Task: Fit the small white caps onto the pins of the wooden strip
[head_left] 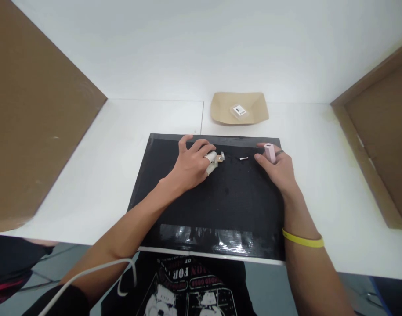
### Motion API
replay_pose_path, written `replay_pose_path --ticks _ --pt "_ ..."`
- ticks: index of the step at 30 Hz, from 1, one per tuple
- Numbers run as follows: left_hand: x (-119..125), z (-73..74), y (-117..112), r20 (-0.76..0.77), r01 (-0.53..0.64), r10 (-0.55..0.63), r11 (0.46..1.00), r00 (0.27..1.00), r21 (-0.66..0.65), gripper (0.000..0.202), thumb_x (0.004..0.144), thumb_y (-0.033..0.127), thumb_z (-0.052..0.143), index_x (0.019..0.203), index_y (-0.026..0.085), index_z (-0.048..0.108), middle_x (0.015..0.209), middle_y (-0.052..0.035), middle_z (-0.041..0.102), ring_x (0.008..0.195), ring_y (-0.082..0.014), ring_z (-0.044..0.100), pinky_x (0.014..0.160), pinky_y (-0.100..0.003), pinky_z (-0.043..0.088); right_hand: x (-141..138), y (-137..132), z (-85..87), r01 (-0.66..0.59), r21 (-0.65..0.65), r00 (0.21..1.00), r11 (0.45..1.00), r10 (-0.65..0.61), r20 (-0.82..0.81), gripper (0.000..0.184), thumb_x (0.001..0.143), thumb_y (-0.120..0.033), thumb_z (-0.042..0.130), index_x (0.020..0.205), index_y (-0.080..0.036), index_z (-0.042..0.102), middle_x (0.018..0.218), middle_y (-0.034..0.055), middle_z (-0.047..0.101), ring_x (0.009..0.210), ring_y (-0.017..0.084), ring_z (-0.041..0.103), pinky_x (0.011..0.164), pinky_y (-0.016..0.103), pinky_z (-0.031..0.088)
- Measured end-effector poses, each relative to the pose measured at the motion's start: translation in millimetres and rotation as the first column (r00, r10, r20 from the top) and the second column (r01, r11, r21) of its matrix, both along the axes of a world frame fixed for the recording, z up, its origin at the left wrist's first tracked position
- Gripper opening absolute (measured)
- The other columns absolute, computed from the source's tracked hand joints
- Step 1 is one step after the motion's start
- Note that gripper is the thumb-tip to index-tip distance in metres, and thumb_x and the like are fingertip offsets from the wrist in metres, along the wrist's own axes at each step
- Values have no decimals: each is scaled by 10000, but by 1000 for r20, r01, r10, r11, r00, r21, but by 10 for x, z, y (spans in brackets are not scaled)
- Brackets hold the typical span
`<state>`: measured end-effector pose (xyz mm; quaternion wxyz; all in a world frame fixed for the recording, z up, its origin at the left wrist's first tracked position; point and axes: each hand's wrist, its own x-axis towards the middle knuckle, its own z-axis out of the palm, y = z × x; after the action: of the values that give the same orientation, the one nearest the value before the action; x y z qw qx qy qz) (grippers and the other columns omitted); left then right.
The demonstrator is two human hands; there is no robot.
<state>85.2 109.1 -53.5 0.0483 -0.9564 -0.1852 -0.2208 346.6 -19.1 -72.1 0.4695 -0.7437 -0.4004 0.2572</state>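
My left hand (194, 163) is over the black mat, its fingers bent and closed at the tips. White coverings wrap two of its fingertips. Between or right beside these tips is a small clear-and-tan piece (220, 158), partly hidden by them. My right hand (278, 169) rests at the mat's right edge, with an upright pink oblong plastic housing (269, 152) held among the fingers. A dark slot shows in the housing's top end. In the gap between my hands lies a short thin white strip (243, 158).
The black mat (220, 206) covers part of a white table (319, 175). Behind it stands a brown paper tray (220, 109) holding a small clear case (239, 111) with a white label. Brown board walls flank both sides. A white cable (88, 267) crosses my left forearm.
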Motion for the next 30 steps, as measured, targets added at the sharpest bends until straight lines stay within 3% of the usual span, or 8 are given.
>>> replay_pose_path --ticks 5,9,15,25,30 --pt "50 61 -160 69 40 -38 999 997 -32 177 999 237 622 1119 230 752 1251 -34 793 1227 -267 645 1126 -569 257 14 -11 -2 -2 3 1000 1000 2 -5 500 788 -523 780 1186 -220 763 712 -33 486 628 128 417 619 305 369" --pt "258 49 -209 8 103 -103 995 995 -20 164 963 174 606 986 193 767 1277 -56 778 1285 -295 613 1150 -588 250 11 6 -19 -6 12 1000 1000 6 -2 492 791 -524 777 1178 -221 764 712 -33 487 623 128 410 615 309 368" --pt "545 -19 -84 -71 75 -81 994 994 -83 188 851 109 638 947 177 785 1416 -110 693 1434 -378 496 1180 -648 233 8 25 -39 -18 19 1000 1000 18 -3 501 799 -521 776 1198 -219 756 712 -36 488 627 128 408 624 312 367" --pt "609 -74 -17 -118 11 -29 988 993 -155 238 812 82 635 947 165 813 1497 -126 636 1503 -420 410 1199 -700 196 -1 20 -19 -8 13 1000 1000 8 -5 488 795 -512 777 1184 -217 763 692 -43 466 611 129 391 597 304 358" --pt "613 -60 2 -120 1 -24 981 993 -192 219 860 110 624 934 167 822 1475 -115 659 1497 -419 413 1207 -714 199 0 25 -15 0 4 1000 1000 0 20 482 800 -515 777 1185 -225 766 700 -41 472 620 128 404 607 300 368"
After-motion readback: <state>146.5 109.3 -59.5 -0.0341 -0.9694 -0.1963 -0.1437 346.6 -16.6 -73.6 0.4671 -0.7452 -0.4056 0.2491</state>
